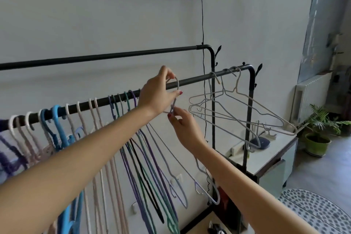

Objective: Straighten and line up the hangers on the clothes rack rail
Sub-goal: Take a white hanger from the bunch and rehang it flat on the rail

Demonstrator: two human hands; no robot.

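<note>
A black rack rail (195, 79) runs from lower left up to the right. Many hangers hang on it: blue (58, 129), beige (95, 116), purple and green (131, 102) ones in a row. My left hand (157, 95) pinches the hook of a pale lilac wire hanger (190, 173) at the rail. Just below, my right hand (184, 125) grips that hanger's neck. Two pale wire hangers (237, 112) hang askew near the rail's right end, apart from the row.
A second, higher black rail (114, 56) runs behind. A black cable (202, 24) drops down the wall. A white cabinet (275, 156) stands past the rack's end post, with a potted plant (319, 135) and a radiator (311, 97) to the right. A patterned rug (313, 213) lies at lower right.
</note>
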